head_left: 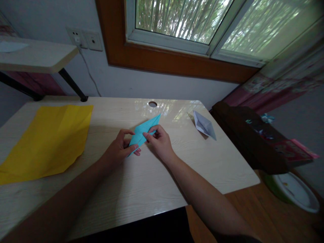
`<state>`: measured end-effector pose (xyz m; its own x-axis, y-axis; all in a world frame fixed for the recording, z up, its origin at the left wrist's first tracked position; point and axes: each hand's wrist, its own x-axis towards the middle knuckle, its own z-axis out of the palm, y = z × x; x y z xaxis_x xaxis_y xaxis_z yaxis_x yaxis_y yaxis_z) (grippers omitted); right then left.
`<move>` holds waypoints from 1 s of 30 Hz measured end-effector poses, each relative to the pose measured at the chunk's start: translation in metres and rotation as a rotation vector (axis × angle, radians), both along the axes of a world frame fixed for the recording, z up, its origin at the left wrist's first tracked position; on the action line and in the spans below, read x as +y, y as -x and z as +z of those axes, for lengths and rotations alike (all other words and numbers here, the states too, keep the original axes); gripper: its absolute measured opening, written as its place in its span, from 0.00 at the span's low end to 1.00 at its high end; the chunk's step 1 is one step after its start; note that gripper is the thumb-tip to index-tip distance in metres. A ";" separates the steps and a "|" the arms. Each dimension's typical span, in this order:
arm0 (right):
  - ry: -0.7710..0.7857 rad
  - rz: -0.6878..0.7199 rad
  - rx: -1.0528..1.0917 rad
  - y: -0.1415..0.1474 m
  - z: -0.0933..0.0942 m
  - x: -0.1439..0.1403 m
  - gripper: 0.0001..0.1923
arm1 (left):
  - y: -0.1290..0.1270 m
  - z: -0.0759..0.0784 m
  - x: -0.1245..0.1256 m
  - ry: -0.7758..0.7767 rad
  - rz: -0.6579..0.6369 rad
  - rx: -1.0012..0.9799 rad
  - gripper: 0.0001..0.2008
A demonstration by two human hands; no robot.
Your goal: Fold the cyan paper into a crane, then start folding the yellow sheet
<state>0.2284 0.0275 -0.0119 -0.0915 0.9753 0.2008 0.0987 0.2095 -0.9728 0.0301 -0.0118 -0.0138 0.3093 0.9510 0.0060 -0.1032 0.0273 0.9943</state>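
Observation:
A turquoise sheet of paper folded into a long diamond shape [139,131] is held above the middle of the table, its far tip pointing up and to the right. My left hand [124,145] grips its near left end, thumb on top and other fingers partly beneath. With thumb and fingers pinched, my right hand [160,139] holds the lower right edge. Some right fingertips are hidden behind the paper. A white folded paper boat [204,125] lies near the table's right edge, apart from both hands.
A large yellow sheet [53,138] covers the table's left part. The pale wooden table [215,165] has a round cable hole [153,104] at its back. A raised shelf [37,57] stands at back left. Beyond the right edge are a dark cabinet [243,135] and a basin [296,192].

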 end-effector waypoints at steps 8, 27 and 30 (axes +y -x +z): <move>0.030 0.004 0.009 -0.001 0.003 0.000 0.15 | 0.004 -0.006 0.000 -0.059 -0.036 0.127 0.14; 0.046 0.003 0.019 0.000 0.008 -0.004 0.14 | 0.005 0.007 -0.001 -0.103 0.022 0.385 0.09; 0.053 0.012 0.034 0.001 0.009 -0.005 0.14 | 0.007 0.003 0.001 -0.054 0.006 0.292 0.08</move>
